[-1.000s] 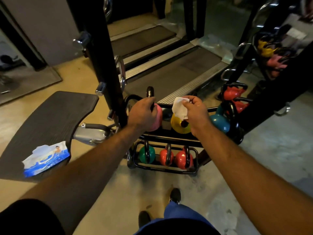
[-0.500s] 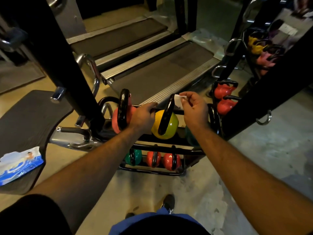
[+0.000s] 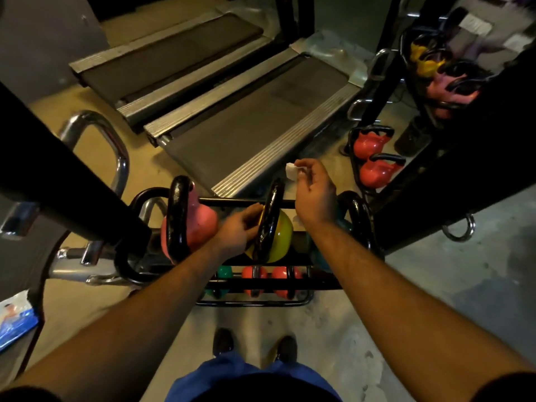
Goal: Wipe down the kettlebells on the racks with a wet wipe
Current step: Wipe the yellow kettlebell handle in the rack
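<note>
Kettlebells fill a black tubular steel rack (image 3: 246,203) standing on the concrete floor (image 3: 435,285). On its upper tier sit a pink kettlebell with a black handle (image 3: 200,221), a yellow kettlebell with a black handle (image 3: 281,236) and, at the right end, a teal kettlebell (image 3: 345,226) largely hidden behind the right forearm. On the lower tier lie a small green kettlebell (image 3: 224,272) and two small red kettlebells (image 3: 262,272), partly screened by the rack bars.

The left hand (image 3: 237,233) rests against the left side of the yellow kettlebell beside its handle; whether its fingers curl round the handle cannot be told. The right hand (image 3: 314,192) is raised just above and behind that handle, pinching a small white wet wipe (image 3: 291,170) between fingertips, clear of the metal.

Two red kettlebells with black handles (image 3: 374,158) stand on a second dark rack at right; higher up, a yellow (image 3: 426,63) and a pink kettlebell (image 3: 446,91) are blurred and partly cut off by a black upright (image 3: 464,158). A blue and white wipes packet (image 3: 14,320) is cropped at the left edge, its printing unreadable. Two grey treadmill decks (image 3: 232,117) lie beyond the rack. Another black post (image 3: 72,198) crosses the left foreground, and dark shoes (image 3: 223,342) show below.
</note>
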`<act>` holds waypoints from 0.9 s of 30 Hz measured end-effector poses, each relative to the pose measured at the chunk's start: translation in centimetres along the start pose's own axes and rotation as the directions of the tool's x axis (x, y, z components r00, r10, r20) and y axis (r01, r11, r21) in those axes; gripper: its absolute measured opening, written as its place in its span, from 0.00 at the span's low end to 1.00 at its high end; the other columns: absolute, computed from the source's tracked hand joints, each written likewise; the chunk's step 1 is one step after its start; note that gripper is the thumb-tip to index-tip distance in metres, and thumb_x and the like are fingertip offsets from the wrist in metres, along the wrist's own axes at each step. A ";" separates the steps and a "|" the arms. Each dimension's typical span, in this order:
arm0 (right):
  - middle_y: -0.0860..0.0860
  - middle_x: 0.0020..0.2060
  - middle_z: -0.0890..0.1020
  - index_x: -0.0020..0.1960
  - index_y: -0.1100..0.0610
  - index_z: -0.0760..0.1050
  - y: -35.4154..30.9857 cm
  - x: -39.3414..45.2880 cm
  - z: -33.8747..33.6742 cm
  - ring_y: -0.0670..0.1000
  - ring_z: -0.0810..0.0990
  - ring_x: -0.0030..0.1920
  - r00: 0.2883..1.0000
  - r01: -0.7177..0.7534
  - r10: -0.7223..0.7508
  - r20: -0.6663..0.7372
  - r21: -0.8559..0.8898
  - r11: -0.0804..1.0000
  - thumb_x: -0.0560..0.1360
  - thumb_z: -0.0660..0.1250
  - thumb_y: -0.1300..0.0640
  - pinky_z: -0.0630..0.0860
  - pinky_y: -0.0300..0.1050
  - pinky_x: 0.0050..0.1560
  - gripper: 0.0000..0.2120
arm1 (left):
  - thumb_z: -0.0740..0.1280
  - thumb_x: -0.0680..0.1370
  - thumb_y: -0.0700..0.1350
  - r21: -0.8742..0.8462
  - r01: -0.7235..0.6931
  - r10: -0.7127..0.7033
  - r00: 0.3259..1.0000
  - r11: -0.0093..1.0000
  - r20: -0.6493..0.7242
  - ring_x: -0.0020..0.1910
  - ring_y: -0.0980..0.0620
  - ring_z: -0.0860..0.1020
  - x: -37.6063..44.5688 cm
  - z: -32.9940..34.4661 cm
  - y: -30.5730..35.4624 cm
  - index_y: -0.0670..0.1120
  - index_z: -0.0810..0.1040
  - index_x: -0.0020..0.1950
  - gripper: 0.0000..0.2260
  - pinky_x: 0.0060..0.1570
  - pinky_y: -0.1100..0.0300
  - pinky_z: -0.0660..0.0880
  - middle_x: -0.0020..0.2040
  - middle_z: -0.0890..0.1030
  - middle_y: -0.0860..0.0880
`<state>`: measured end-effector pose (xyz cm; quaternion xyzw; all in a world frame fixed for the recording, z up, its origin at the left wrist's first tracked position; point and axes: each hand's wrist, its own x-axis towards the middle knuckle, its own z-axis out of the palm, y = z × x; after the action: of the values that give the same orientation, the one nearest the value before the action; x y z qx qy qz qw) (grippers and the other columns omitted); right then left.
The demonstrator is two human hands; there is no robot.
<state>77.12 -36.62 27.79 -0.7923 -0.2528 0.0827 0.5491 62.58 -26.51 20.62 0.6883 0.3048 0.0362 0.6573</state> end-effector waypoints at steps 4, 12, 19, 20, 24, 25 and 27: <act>0.39 0.49 0.82 0.59 0.52 0.77 1.1 -0.4 1.6 0.33 0.80 0.50 0.996 -0.036 0.027 0.082 0.104 0.994 0.82 0.61 0.63 0.75 0.29 0.48 0.11 | 0.74 0.73 0.46 -0.078 -0.001 0.006 0.998 0.997 0.063 0.74 0.45 0.69 1.7 -0.8 -2.4 0.45 0.69 0.76 0.32 0.74 0.40 0.64 0.76 0.69 0.44; 0.40 0.62 0.78 0.71 0.50 0.73 2.3 -2.5 1.9 0.32 0.75 0.61 0.949 -0.250 0.162 0.269 0.335 0.908 0.86 0.55 0.56 0.74 0.34 0.62 0.17 | 0.71 0.77 0.40 -0.086 0.038 -0.031 0.996 0.996 0.081 0.74 0.50 0.69 0.8 -1.1 -0.4 0.51 0.71 0.74 0.26 0.73 0.43 0.67 0.77 0.68 0.51; 0.46 0.77 0.67 0.78 0.52 0.65 3.7 -3.5 1.1 0.42 0.61 0.78 0.940 -0.030 -0.057 0.337 0.247 0.969 0.83 0.56 0.49 0.60 0.49 0.79 0.24 | 0.65 0.79 0.32 -0.094 -0.020 0.026 0.998 0.995 0.060 0.54 0.66 0.80 -0.7 0.3 2.6 0.49 0.71 0.69 0.21 0.50 0.69 0.77 0.60 0.79 0.54; 0.46 0.77 0.67 0.79 0.50 0.63 4.1 -3.2 1.0 0.43 0.62 0.78 0.932 -0.033 -0.053 0.360 0.228 0.973 0.82 0.56 0.47 0.60 0.50 0.79 0.26 | 0.64 0.79 0.31 -0.096 -0.026 0.032 0.998 0.995 0.057 0.51 0.68 0.80 -0.8 0.4 2.8 0.48 0.71 0.68 0.21 0.48 0.71 0.76 0.58 0.79 0.55; 0.48 0.73 0.73 0.80 0.46 0.61 3.7 -2.4 1.3 0.45 0.70 0.73 0.909 -0.218 0.115 0.400 0.222 0.950 0.79 0.58 0.42 0.68 0.54 0.74 0.30 | 0.66 0.78 0.31 -0.107 -0.021 0.024 0.999 0.994 0.029 0.50 0.66 0.82 -0.8 0.4 2.8 0.48 0.71 0.69 0.22 0.46 0.70 0.77 0.55 0.81 0.57; 0.49 0.75 0.71 0.80 0.48 0.59 3.5 -2.9 1.3 0.45 0.67 0.75 0.921 -0.166 0.072 0.382 0.217 0.962 0.78 0.58 0.42 0.66 0.54 0.75 0.32 | 0.69 0.77 0.34 -0.095 -0.013 0.016 0.999 0.995 0.029 0.52 0.64 0.82 -0.7 0.3 2.7 0.49 0.73 0.68 0.22 0.47 0.69 0.77 0.54 0.83 0.57; 0.50 0.79 0.62 0.81 0.53 0.56 3.5 -3.9 1.3 0.45 0.59 0.79 0.927 -0.009 -0.078 0.366 0.230 0.973 0.78 0.59 0.44 0.60 0.50 0.79 0.35 | 0.75 0.74 0.43 -0.062 0.006 -0.004 1.000 0.998 0.030 0.56 0.60 0.81 -0.8 0.0 2.7 0.55 0.76 0.65 0.21 0.51 0.66 0.77 0.55 0.84 0.58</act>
<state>74.33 -38.45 23.54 -0.6895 -0.3553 0.2501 0.5794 62.91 -26.78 23.44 0.6672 0.2953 0.0337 0.6831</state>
